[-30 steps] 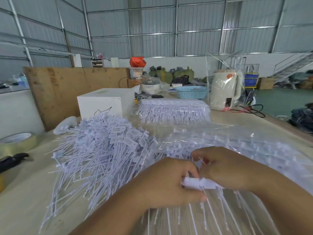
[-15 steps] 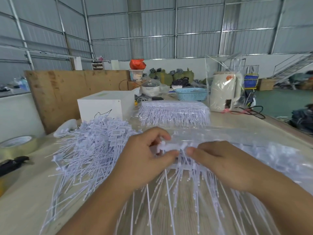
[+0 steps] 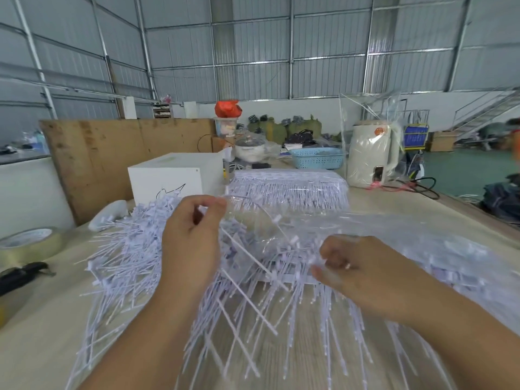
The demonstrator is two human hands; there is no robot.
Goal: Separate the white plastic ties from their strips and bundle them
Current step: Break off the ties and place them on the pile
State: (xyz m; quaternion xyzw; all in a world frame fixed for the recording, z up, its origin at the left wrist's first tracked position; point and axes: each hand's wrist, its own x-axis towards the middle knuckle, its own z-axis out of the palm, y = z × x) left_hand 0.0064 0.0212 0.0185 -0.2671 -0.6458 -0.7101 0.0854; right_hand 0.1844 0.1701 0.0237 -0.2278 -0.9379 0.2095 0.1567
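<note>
Left hand has gone up and away from the right since half a second back; then both were pinched together on one spot of the strip. Now its thumb and forefinger pinch something thin and clear near the white box, probably a freed tie or the bag film, can't tell which. Right hand sits lower, grip closed, fingers curled on the strip of ties right of the left hand. I read that as a pull-apart stroke just done: one piece torn off, strip held in place.

White ties: thin stiff stalks with small tag heads, fanning down toward me from the strip under both hands. Blurred there, so no count. Loose ties pile lies on the desk left of the left hand, messy, not bundled. More ties in clear plastic spread right of the right hand. A neat packed block sits behind, beside the white box. Plenty left to separate; bundling not started here.
</note>
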